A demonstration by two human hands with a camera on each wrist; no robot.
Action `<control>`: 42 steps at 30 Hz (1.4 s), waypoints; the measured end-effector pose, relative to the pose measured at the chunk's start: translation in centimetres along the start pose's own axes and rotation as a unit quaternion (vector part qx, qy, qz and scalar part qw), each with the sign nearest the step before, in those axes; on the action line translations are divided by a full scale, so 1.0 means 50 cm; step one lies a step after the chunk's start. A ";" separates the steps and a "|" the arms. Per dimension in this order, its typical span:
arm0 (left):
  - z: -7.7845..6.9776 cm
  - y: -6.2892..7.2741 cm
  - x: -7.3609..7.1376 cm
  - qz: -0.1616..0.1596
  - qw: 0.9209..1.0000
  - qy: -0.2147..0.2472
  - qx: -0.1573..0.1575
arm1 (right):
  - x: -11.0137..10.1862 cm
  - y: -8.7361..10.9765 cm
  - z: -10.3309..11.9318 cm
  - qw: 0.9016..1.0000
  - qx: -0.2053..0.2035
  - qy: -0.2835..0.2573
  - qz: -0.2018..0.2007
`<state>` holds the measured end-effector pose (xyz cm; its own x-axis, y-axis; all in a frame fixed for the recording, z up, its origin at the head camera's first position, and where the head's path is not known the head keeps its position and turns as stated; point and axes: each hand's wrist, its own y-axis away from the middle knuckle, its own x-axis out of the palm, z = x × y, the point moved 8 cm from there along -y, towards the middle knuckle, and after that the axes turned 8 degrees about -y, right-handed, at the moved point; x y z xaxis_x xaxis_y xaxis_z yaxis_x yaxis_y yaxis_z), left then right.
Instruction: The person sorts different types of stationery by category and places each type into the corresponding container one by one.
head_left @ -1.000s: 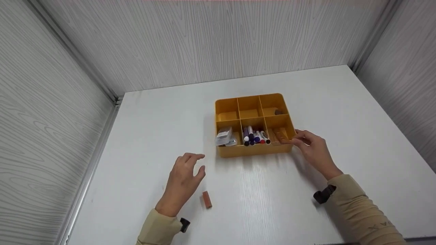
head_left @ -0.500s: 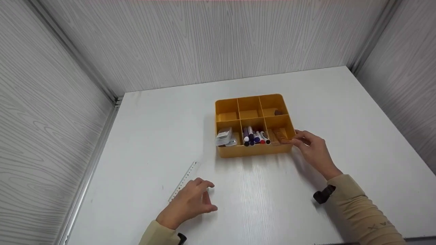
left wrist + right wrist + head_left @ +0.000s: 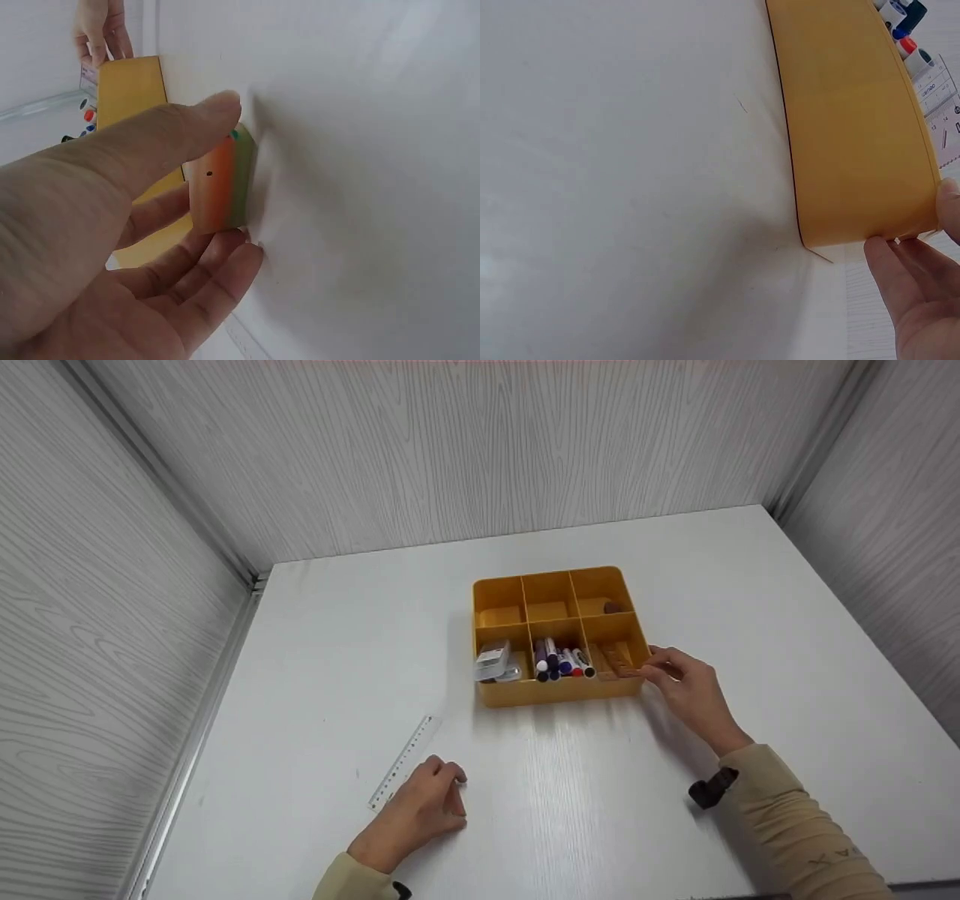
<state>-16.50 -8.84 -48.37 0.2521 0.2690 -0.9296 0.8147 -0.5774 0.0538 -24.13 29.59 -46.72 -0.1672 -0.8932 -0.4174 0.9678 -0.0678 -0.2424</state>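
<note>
My left hand [image 3: 420, 808] is low on the white table, left of centre. In the left wrist view its thumb and fingertips pinch the ends of a small orange-and-green block [image 3: 214, 191], perhaps an eraser, standing at the tabletop. Beside that hand lies a clear ruler [image 3: 403, 761], partly covered. A yellow six-compartment organizer box [image 3: 562, 692] stands at mid table. My right hand [image 3: 686, 690] grips its front right corner, thumb at the rim and fingers against the side wall, as the right wrist view shows.
Several markers [image 3: 553, 661] fill the box's front middle compartment. Small clear plastic cases [image 3: 493, 658] lie front left. Clear rulers [image 3: 941, 105] poke out front right, and a dark piece [image 3: 612, 607] sits back right. Grey wood-grain panels [image 3: 450, 450] enclose the table.
My left hand has come down and toward me onto the small block and closed in on it. The ruler, hidden before, shows beside it. My right hand and the box stay put.
</note>
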 end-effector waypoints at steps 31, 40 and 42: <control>0.008 -0.024 -0.010 -0.009 1.000 0.007 -0.028 | 0.001 0.000 -0.005 1.000 0.008 0.007 0.004; 0.001 -0.035 -0.038 -0.058 0.998 0.008 -0.015 | 0.002 -0.002 -0.005 1.000 -0.003 -0.005 0.000; -0.003 -0.037 -0.048 -0.072 0.997 0.010 -0.006 | 0.002 -0.003 -0.005 1.000 -0.006 -0.011 -0.001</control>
<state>-18.55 -8.29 -46.20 0.1418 0.3649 -0.9202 0.8499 -0.5214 -0.0758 -24.32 29.64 -46.96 -0.1644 -0.9024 -0.3984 0.9651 -0.0636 -0.2542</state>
